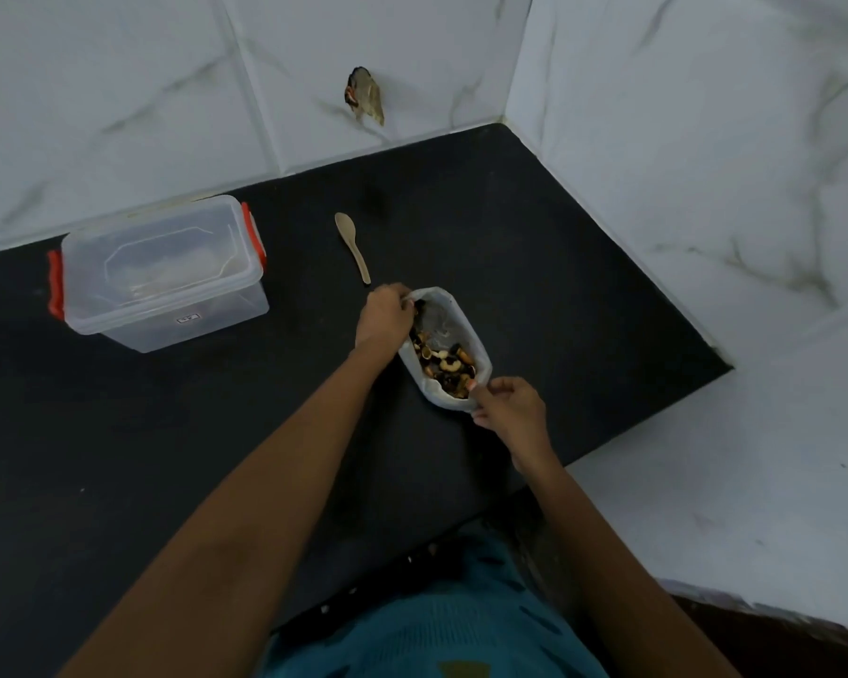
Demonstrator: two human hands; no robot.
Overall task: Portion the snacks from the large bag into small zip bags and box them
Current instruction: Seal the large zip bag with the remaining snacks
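Note:
A clear plastic bag (454,318) of mixed brown and dark snacks (444,364) stands open on the black counter (167,457). My left hand (385,313) pinches the far left edge of the bag's mouth. My right hand (507,408) pinches the near right edge, so the mouth is held spread between them. A clear plastic box (162,274) with red clips and its lid on sits at the left, by the wall. A small wooden spoon (352,247) lies on the counter just beyond my left hand.
White marble-pattern tiled walls (681,188) close the counter at the back and right. A hole in the back wall (365,95) shows something brownish. The counter's front edge runs near my teal garment (436,628).

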